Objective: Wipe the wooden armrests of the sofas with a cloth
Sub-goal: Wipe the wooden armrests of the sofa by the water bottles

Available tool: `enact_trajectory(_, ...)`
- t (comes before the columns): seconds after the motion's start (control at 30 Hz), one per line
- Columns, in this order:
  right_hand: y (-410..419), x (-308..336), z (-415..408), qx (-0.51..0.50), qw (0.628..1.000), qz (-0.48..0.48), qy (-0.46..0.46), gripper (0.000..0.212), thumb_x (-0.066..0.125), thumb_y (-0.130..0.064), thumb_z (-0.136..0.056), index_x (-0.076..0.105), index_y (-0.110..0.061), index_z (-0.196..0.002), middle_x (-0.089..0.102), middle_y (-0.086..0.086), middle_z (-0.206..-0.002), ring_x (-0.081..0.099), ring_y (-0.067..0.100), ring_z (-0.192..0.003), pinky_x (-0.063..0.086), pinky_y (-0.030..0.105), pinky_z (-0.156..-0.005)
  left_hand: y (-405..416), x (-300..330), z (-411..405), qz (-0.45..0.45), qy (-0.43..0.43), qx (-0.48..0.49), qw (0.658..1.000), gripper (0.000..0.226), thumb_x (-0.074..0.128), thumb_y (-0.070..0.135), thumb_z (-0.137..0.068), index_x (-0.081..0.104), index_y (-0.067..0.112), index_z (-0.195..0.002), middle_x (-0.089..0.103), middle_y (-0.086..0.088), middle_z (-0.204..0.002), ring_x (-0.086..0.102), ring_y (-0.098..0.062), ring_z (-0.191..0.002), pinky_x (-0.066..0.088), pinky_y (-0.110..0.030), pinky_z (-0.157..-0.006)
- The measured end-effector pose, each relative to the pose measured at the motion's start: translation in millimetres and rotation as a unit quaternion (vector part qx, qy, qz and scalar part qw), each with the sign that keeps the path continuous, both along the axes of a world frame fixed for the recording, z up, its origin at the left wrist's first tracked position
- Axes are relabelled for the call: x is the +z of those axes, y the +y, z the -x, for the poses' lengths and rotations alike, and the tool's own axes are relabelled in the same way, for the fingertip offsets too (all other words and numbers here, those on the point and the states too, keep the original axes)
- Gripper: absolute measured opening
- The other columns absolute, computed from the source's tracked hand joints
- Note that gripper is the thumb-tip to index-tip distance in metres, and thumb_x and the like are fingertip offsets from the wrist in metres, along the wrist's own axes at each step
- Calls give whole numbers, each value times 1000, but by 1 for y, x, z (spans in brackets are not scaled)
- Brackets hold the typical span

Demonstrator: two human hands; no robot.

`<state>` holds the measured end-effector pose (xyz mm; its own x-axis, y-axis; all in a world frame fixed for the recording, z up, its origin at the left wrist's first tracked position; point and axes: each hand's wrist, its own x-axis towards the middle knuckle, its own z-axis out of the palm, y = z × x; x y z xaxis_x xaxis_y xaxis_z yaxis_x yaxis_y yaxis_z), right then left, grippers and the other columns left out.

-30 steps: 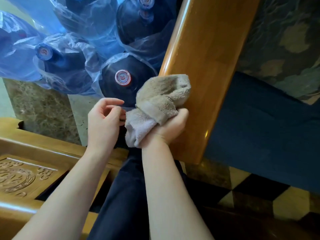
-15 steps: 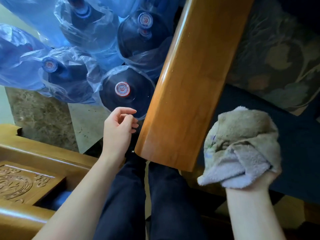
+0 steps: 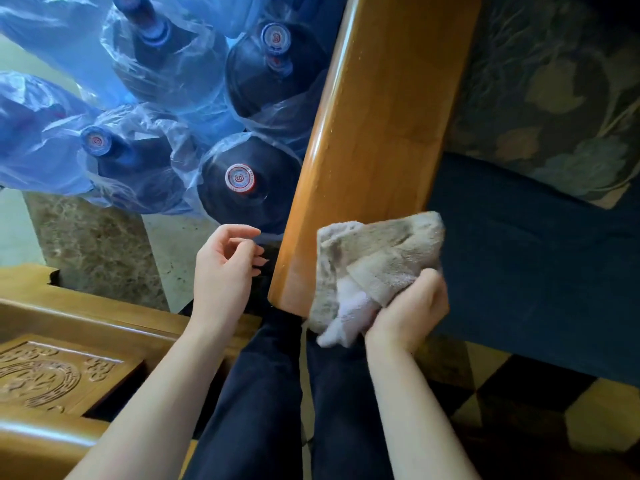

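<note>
Wooden armrest (image 3: 374,140) under cloth (image 3: 374,258) (right hand (image 3: 408,306) clutching)

Armrest (image 3: 377,133): wood, amber, smooth, glossy lacquer, highlight seen along left edge. Cloth (image 3: 374,258): terry towelling, beige-grey, nappy, matt. Water bottles (image 3: 249,181): blue plastic, wrapped in thin clear crinkled film, shiny. Seat cushion (image 3: 526,271): navy fabric, matt. Patterned cushion (image 3: 554,98): woven floral cloth, dull. Carved panel (image 3: 45,372): wood, relief-cut, satin sheen. Floor (image 3: 97,244): polished stone, mottled.
</note>
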<state>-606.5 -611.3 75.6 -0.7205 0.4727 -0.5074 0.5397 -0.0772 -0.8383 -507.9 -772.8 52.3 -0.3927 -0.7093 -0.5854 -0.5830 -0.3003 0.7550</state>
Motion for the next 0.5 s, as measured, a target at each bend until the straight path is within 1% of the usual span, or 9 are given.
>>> enact_trajectory(0.03,9,1,-1,46,996,-62,50,20,48,-29,-92,63,-17,-92,69,-15,-84,64,8,-79,51,25,-77,2,0,0,6,0,-5,1000,25,56,13,-89,72,31,-93,73,-5,-84,71,-16,-75,57,-33,-71)
enact_trajectory(0.1,21,-1,-5,168,965,-159,125,10,52,-38,-100,59,-31,-103,72,-25,-93,68,-6,-88,49,8,-76,6,0,2,15,-2,-19,1000,24,57,13,-91,70,32,-94,72,2,-82,72,-14,-75,57,-33,-72)
enact_trajectory(0.13,24,-4,-7,236,938,-200,158,8,56,-41,-99,54,-35,-104,70,-23,-96,69,-1,-92,49,7,-77,9,0,3,17,-2,-26,1000,23,58,13,-92,70,32,-95,71,6,-80,72,-14,-75,57,-32,-72)
enact_trajectory(0.17,25,-9,-10,312,900,-233,196,15,62,-40,-97,53,-32,-105,69,-17,-100,69,10,-98,50,11,-83,11,0,4,20,-3,-32,999,23,57,13,-93,69,32,-96,69,9,-78,71,-13,-75,56,-32,-72)
enact_trajectory(0.2,25,-14,-13,390,847,-267,242,22,69,-35,-94,57,-24,-107,69,-5,-108,66,20,-106,49,18,-93,12,0,5,23,-3,-36,999,23,57,12,-94,69,32,-96,68,11,-77,71,-13,-74,55,-32,-72)
enact_trajectory(0.27,22,-25,-19,528,727,-312,309,35,78,-25,-87,66,-10,-117,68,14,-128,59,29,-127,43,36,-115,14,2,5,28,-3,-41,999,23,57,12,-94,68,31,-97,67,12,-76,69,-14,-75,55,-34,-73)
enact_trajectory(0.33,19,-33,-23,598,653,-337,319,49,76,-24,-84,62,-16,-131,62,16,-143,50,32,-143,33,47,-126,14,5,4,35,-1,-40,999,23,55,12,-93,68,30,-98,66,12,-78,70,-16,-77,57,-37,-74)
enact_trajectory(0.4,19,-39,-22,619,625,-357,314,58,72,-28,-85,57,-22,-142,55,16,-153,41,32,-151,26,49,-129,11,8,5,44,-2,-33,998,24,54,12,-92,68,31,-98,67,10,-80,70,-15,-78,59,-38,-75)
enact_trajectory(0.5,20,-44,-18,624,608,-377,315,58,70,-30,-87,61,-21,-144,52,15,-157,38,33,-154,23,50,-130,10,10,9,61,-13,-31,998,25,54,11,-93,67,31,-97,66,7,-80,70,-18,-79,59,-39,-77)
